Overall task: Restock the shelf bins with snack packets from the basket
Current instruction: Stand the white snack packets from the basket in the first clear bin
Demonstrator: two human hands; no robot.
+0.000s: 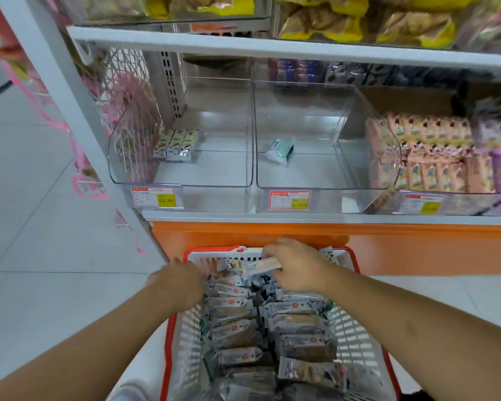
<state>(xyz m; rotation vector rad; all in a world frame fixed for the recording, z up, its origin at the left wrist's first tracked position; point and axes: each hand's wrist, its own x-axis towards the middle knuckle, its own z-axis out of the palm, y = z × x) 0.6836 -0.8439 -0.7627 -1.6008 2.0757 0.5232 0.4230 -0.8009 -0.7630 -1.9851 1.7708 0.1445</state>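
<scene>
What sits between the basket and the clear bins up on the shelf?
In the head view, an orange panel and the white shelf edge with price tags lie between the basket and the bins.

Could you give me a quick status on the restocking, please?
Right hand gripping a packet over the basket; left hand down among the packets there. Left bin and middle bin nearly empty. Nothing blocking.
</scene>
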